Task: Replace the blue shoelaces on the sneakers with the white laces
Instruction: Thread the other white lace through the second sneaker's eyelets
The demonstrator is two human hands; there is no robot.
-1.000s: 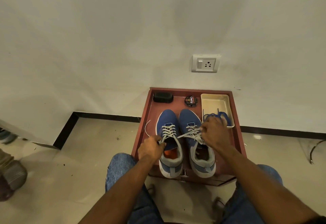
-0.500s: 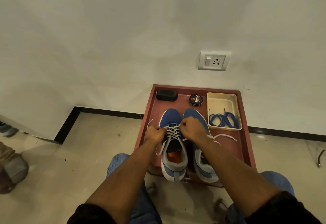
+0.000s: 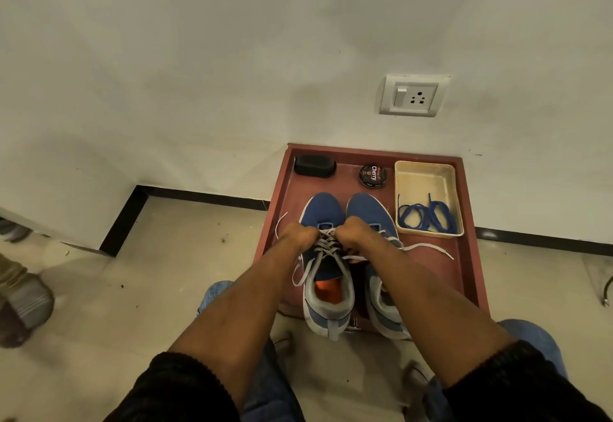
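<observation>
The white laces (image 3: 326, 245) of the left sneaker (image 3: 326, 275) are pinched near the toe eyelets by both grips, left hand (image 3: 298, 234) and right hand (image 3: 353, 230), shifted from the right sneaker (image 3: 378, 219). The blue laces (image 3: 426, 217) are seen at two o'clock in the tray (image 3: 428, 172); tightening seems underway.
</observation>
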